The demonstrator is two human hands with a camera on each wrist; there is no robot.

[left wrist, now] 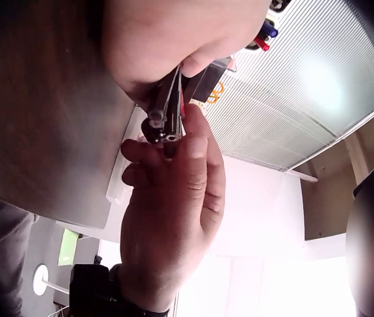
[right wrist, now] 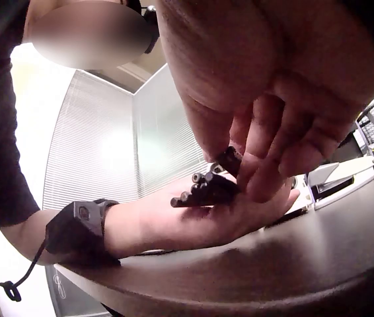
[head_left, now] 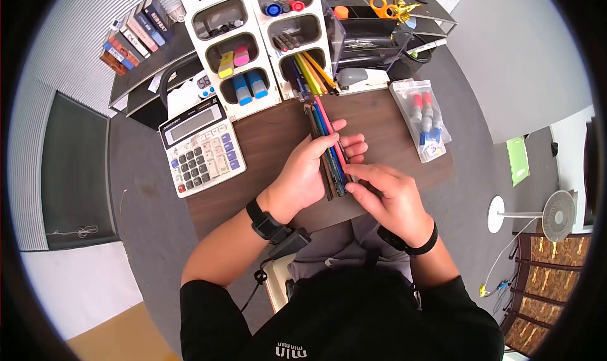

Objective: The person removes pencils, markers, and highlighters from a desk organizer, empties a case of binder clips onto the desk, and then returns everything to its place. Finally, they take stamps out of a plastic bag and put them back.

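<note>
**Both hands on a pencil bundle at a pretty busy desk**

So the dark wood desk (head_left: 265, 136) is the big piece here, and the white organizer (head_left: 263, 61) sits along its far side, compartments facing the person, probably so everything's an easy reach. The bottom right one has more pencils (head_left: 314, 79) poking out toward the hands. The calculator (head_left: 202, 152) lies left and the clear pouch of markers (head_left: 422, 117) lies right, which looks like a handy way of leaving the middle for working.

The left hand (head_left: 303, 171) is palm up like a little tray, its thumb clamped over the loose pencils (head_left: 332, 168), likely because a bunch that skinny would roll apart. The right hand (head_left: 392, 193) pinches the near ends between thumb and fingertips; can't tell exactly which pencil it's got. The pink pencil (head_left: 322, 117) runs along the right side of the bunch.

As for room: the desk's front edge is close, with the forearms coming in over it, so not much slack that way. Far ends of the bunch sit right near the pencils poking out, so forward is tight too and could snag. Sideways is comfier, with bare wood showing between left hand and calculator, and between right hand and pouch.
</note>
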